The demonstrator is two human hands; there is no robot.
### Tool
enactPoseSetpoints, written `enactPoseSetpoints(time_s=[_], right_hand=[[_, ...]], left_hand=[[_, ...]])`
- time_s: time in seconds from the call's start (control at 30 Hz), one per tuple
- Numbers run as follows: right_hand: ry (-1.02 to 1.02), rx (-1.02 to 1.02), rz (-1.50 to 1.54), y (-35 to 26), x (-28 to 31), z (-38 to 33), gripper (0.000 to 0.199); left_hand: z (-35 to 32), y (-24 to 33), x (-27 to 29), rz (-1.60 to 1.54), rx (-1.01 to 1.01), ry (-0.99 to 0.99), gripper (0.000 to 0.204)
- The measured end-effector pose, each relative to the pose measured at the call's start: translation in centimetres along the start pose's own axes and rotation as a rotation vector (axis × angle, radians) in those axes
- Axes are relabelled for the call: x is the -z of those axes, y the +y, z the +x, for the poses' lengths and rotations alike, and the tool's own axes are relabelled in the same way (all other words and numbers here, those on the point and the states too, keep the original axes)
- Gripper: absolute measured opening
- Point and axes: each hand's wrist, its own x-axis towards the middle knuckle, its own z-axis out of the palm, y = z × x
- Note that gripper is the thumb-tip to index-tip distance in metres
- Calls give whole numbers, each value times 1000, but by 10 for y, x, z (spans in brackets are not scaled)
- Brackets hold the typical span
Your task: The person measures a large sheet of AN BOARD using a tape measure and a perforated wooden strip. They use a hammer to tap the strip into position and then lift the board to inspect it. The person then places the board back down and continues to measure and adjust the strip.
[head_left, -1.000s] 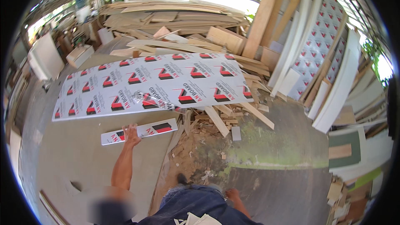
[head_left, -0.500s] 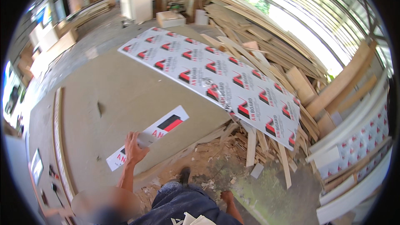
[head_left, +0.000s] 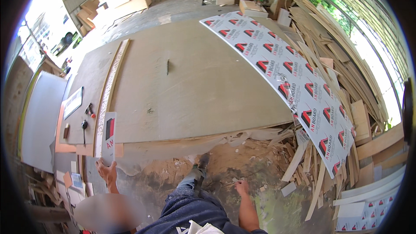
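Note:
A short white printed board strip (head_left: 109,135), with a red and black motif, lies at the near left of the big board-topped table (head_left: 195,95). My left hand (head_left: 107,171) is closed on its near end at the table's edge. Along the strip's left side runs a long pale wooden batten (head_left: 110,76); whether they touch I cannot tell. My right hand (head_left: 242,186) hangs low beside my leg, away from the table. Its fingers are loosely curled, and nothing shows in them.
A large printed white sheet (head_left: 288,67) covers the table's right side. Left of the batten lie a tablet-like panel (head_left: 73,102), a red-black tool (head_left: 90,110) and a dark round-headed tool (head_left: 84,125). Scrap wood (head_left: 303,160) is heaped at the right; my foot (head_left: 204,161) stands among floor debris.
The strip has gone left from the table's middle to beside the batten, turned nearly lengthwise, my left hand now at its near end. My view has swung left; my right hand shows more fully.

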Motion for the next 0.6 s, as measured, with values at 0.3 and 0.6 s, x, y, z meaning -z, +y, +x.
enactPoseSetpoints(time_s=[0.3,0.6], right_hand=[[-168,-25,-192,1,-88,-38,21],[75,-80,-210,7,-143,-25,29]], left_hand=[[74,-103,22,239,146,119,68],[232,-233,-40,252,321,-190,76]])
